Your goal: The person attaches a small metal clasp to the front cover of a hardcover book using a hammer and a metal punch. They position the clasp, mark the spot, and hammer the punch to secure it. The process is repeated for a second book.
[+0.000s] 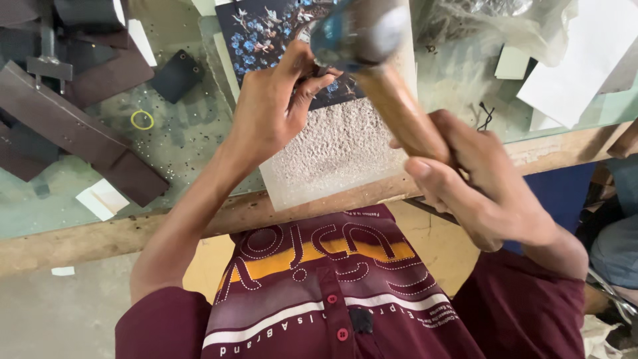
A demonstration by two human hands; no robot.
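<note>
Fingers of our left hand [269,110] are pinched together at upper centre of the frame, closed on a small dark tool [320,71] whose shape we cannot make out, since the hammer hides most of it; it appears to stand on the dark floral-printed piece [256,33], held there so it stays put under a blow. Our right hand [475,179], at right of centre, has its fingers wrapped tight round the wooden handle of the hammer [372,53], whose blurred metal head sits just above the pinched tool at the top of the frame; we judge the grip low on the handle gives swing, and the blur fits a head in motion. The printed piece lies on a pale, pitted block [335,156] at centre, which seems placed as a backing for the striking. The block rests on the glass-topped worktop [186,143], whose wooden edge runs across the middle of the frame. At upper left lie dark brown leather strips [73,126], a small dark tag [174,74] and a yellow ring [142,119]; a white paper scrap [101,199] lies at left, and white paper sheets [578,60] with crumpled clear plastic [492,23] at upper right.
</note>
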